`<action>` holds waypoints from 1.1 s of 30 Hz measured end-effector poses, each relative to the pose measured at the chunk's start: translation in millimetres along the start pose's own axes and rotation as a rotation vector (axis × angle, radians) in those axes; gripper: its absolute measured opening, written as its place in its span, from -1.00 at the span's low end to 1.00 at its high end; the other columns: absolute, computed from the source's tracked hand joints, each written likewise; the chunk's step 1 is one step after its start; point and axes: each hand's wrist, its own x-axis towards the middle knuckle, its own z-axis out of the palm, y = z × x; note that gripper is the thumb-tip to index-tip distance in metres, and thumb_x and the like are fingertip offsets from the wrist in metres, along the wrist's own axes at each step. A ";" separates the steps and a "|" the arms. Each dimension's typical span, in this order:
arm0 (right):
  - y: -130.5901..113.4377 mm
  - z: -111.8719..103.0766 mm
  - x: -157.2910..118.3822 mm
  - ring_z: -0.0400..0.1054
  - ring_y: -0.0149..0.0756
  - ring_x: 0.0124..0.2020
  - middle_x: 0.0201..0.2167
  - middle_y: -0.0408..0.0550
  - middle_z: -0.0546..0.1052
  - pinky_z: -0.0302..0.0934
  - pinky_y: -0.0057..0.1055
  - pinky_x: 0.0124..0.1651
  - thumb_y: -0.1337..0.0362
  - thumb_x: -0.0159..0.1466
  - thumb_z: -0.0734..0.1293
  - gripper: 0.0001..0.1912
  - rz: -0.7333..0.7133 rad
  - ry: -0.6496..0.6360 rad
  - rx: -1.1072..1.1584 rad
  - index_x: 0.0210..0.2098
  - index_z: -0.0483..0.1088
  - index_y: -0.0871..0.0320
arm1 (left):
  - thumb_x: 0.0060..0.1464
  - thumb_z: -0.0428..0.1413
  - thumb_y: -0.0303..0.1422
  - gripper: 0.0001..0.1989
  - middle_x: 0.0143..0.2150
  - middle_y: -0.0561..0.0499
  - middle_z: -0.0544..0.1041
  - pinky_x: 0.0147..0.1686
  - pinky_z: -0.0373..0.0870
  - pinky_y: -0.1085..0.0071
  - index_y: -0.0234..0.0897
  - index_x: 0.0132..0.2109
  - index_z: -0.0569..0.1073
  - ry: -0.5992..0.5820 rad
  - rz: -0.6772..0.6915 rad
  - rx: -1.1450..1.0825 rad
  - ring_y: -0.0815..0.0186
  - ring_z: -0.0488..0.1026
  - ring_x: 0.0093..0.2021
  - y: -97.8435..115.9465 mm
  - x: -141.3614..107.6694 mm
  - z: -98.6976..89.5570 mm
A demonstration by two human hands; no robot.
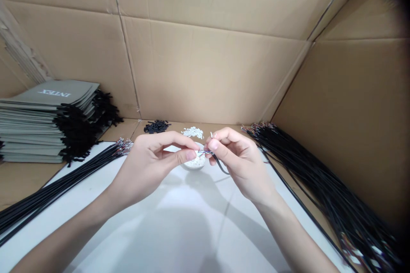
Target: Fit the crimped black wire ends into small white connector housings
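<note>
My right hand [238,162] pinches a black cable [221,165] close to its stripped end, where thin coloured wires fan out to the left. Small white pieces [213,135] show at its fingertips. With thumb and forefinger closed at the wire ends, my left hand [153,160] grips something too small to make out. The two hands are nearly touching, above a round white dish [194,165] of small white pieces, which they partly cover.
Behind the hands lie a black pile of short tubes [156,126] and a white pile of small pieces [192,132]. Black cable bundles flank the white table [173,230], left [73,177] and right [314,170]. Grey sheets [32,130] are stacked far left; cardboard walls [198,68] surround the table.
</note>
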 end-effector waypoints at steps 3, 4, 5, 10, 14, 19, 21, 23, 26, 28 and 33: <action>0.4 -0.9 -0.9 0.35 -0.52 -0.45 -0.47 -0.22 0.50 0.26 -0.59 -0.37 0.21 0.30 0.44 -0.86 0.001 0.015 -0.010 -0.35 0.49 0.10 | 0.14 0.29 -0.38 -0.99 -0.26 0.11 0.66 -0.32 0.48 0.71 -0.17 -0.26 0.63 -0.051 -0.060 -0.087 0.45 0.58 -0.28 -0.1 1.7 -0.8; 0.5 -1.1 -1.2 0.35 -0.51 -0.46 -0.47 -0.22 0.50 0.26 -0.58 -0.38 0.20 0.30 0.44 -0.86 0.002 0.017 -0.009 -0.35 0.49 0.10 | 0.13 0.29 -0.38 -0.99 -0.26 0.10 0.65 -0.30 0.49 0.69 -0.20 -0.26 0.62 -0.060 -0.070 -0.109 0.44 0.59 -0.26 -0.2 2.0 -1.0; 0.5 -1.3 -1.5 0.34 -0.51 -0.46 -0.49 -0.22 0.49 0.25 -0.57 -0.38 0.20 0.30 0.44 -0.86 0.002 0.019 -0.007 -0.36 0.49 0.10 | 0.12 0.30 -0.38 -0.96 -0.25 0.09 0.65 -0.28 0.50 0.67 -0.22 -0.26 0.59 -0.063 -0.076 -0.130 0.43 0.59 -0.25 -0.5 2.2 -1.0; -0.2 -0.8 -1.7 0.34 -0.47 -0.46 -0.51 -0.20 0.49 0.26 -0.52 -0.36 0.21 0.27 0.46 -0.86 0.005 0.011 -0.020 -0.37 0.51 0.12 | 0.08 0.32 -0.43 -0.79 -0.21 0.08 0.62 -0.26 0.56 0.56 -0.21 -0.20 0.44 -0.029 -0.058 -0.224 0.35 0.58 -0.18 -5.1 2.2 -0.5; -1.4 0.1 -0.3 0.32 -0.44 -0.47 -0.50 -0.17 0.49 0.24 -0.49 -0.39 0.19 0.26 0.47 -0.84 -0.004 0.033 -0.060 -0.39 0.52 0.12 | 0.14 0.28 -0.43 -0.79 -0.19 0.08 0.60 -0.12 0.58 0.47 -0.16 -0.08 0.49 -0.037 0.026 -0.142 0.35 0.57 -0.16 -9.1 0.0 -0.4; -3.1 1.4 0.3 0.27 -0.46 -0.49 -0.52 -0.17 0.48 0.19 -0.52 -0.44 0.24 0.25 0.47 -0.86 -0.039 0.038 -0.086 -0.41 0.52 0.14 | 0.20 0.22 -0.43 -0.81 -0.09 0.11 0.60 -0.01 0.52 0.52 -0.07 -0.06 0.57 -0.020 0.115 0.038 0.39 0.54 -0.07 -8.3 -2.4 0.7; -3.5 1.7 0.1 0.26 -0.46 -0.49 -0.52 -0.18 0.47 0.18 -0.52 -0.45 0.25 0.25 0.46 -0.87 -0.049 0.032 -0.089 -0.40 0.52 0.14 | 0.22 0.20 -0.44 -0.83 -0.09 0.11 0.60 -0.02 0.52 0.53 -0.08 -0.09 0.58 -0.026 0.137 0.062 0.40 0.54 -0.08 -6.8 -1.7 1.5; -3.7 1.9 -0.2 0.26 -0.47 -0.49 -0.52 -0.18 0.46 0.18 -0.52 -0.44 0.26 0.26 0.46 -0.87 -0.058 0.026 -0.088 -0.40 0.51 0.14 | 0.22 0.19 -0.48 -0.84 -0.12 0.11 0.61 -0.06 0.52 0.55 -0.11 -0.13 0.59 -0.026 0.167 0.069 0.41 0.54 -0.11 -5.6 -0.7 1.8; -3.7 1.7 -0.9 0.27 -0.45 -0.47 -0.51 -0.18 0.46 0.20 -0.50 -0.42 0.25 0.27 0.45 -0.87 -0.056 0.013 -0.097 -0.38 0.50 0.13 | 0.20 0.18 -0.53 -0.83 -0.16 0.09 0.61 -0.10 0.50 0.57 -0.15 -0.18 0.60 -0.029 0.203 0.071 0.40 0.55 -0.12 -4.7 -0.3 1.0; -3.2 1.4 -1.6 0.29 -0.42 -0.45 -0.49 -0.16 0.46 0.22 -0.47 -0.39 0.24 0.29 0.43 -0.87 -0.046 0.004 -0.116 -0.37 0.48 0.13 | 0.19 0.19 -0.53 -0.84 -0.17 0.07 0.61 -0.11 0.50 0.56 -0.17 -0.20 0.61 -0.032 0.203 0.063 0.39 0.55 -0.12 -4.7 -0.3 0.2; 0.1 0.4 -3.8 0.33 -0.39 -0.39 -0.43 -0.15 0.46 0.26 -0.42 -0.31 0.28 0.32 0.40 -0.88 -0.172 0.020 -0.263 -0.36 0.43 0.11 | 0.19 0.22 -0.42 -0.94 -0.18 0.04 0.62 -0.15 0.50 0.52 -0.20 -0.22 0.60 -0.072 0.072 -0.002 0.35 0.55 -0.16 -5.5 1.4 -1.5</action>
